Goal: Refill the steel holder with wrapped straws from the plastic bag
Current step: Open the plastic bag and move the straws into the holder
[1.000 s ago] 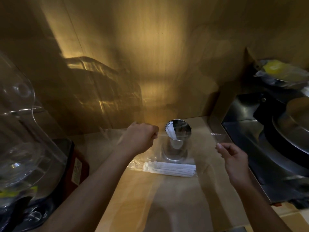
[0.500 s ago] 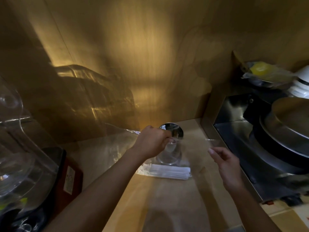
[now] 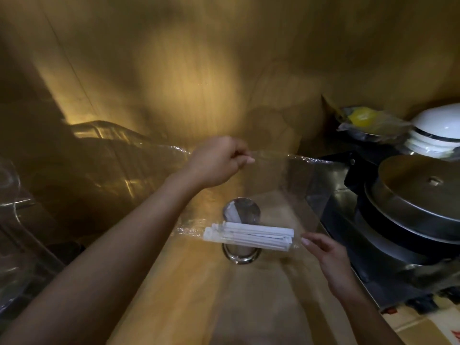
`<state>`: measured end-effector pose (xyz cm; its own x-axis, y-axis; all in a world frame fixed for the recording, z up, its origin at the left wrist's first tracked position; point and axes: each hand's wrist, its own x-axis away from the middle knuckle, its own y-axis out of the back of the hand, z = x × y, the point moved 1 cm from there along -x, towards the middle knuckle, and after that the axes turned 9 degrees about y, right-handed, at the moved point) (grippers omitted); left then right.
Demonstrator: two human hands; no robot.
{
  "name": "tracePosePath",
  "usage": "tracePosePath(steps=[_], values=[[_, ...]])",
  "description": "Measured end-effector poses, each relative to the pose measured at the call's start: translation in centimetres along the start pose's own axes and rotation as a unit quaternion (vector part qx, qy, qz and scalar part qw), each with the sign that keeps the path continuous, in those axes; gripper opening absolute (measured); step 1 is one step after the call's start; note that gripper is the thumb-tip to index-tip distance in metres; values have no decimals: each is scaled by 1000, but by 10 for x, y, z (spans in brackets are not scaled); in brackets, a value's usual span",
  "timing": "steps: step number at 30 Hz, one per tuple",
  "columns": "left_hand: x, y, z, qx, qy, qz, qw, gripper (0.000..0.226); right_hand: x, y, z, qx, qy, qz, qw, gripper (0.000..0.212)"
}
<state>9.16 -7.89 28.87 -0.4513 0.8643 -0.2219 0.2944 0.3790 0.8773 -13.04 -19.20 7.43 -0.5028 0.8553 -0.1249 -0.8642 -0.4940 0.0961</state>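
Observation:
A clear plastic bag point(image 3: 296, 185) hangs lifted above the wooden counter point(image 3: 194, 290). My left hand point(image 3: 219, 161) pinches its top edge, raised well above the counter. A bundle of white wrapped straws point(image 3: 249, 235) lies crosswise in the bag's bottom. Behind and below it stands the steel holder point(image 3: 241, 252), upright, with a little white paper showing inside its mouth. My right hand point(image 3: 326, 255) touches the bag's lower right corner beside the straws, fingers curled at the plastic.
A dark appliance with a round steel lid point(image 3: 420, 195) fills the right side. White bowls point(image 3: 438, 130) and a wrapped yellow item point(image 3: 361, 119) sit behind it. A clear plastic dome point(image 3: 15, 220) stands at the left. A wooden wall point(image 3: 199, 70) rises at the back.
My left hand has risen, lifting the bag so the straws now hang in front of the holder. My right hand has dropped from the bag's upper edge to its lower corner.

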Motion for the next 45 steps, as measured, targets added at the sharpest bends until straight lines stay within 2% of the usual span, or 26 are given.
tracePosePath(steps=[7, 11, 16, 21, 29, 33, 39, 45], values=[[-21, 14, -12, 33, -19, -9, 999, 12, -1, 14, 19, -39, 23, -57, 997, 9], [-32, 18, -21, 62, -45, -19, 997, 14, -2, 26, 31, -47, 42, -85, 994, 13], [-47, 19, -36, 113, -74, -19, 991, 25, -2, 45, 49, -85, 81, -135, 984, 18], [-58, 14, -50, 153, -93, -11, 984, 16, 3, 69, 69, -47, 121, -185, 974, 8], [-68, 8, -81, 191, -126, 20, 973, 18, 19, 104, 85, 69, 144, -237, 958, 14], [-70, 7, -84, 223, -124, 22, 966, 18, 19, 111, 95, 34, 165, -263, 950, 20], [-70, 10, -79, 253, -123, 14, 959, 16, 17, 113, 114, 42, 211, -258, 942, 25], [-74, 9, -56, 285, -99, 9, 953, 17, 7, 109, 124, 55, 231, -235, 942, 21]])
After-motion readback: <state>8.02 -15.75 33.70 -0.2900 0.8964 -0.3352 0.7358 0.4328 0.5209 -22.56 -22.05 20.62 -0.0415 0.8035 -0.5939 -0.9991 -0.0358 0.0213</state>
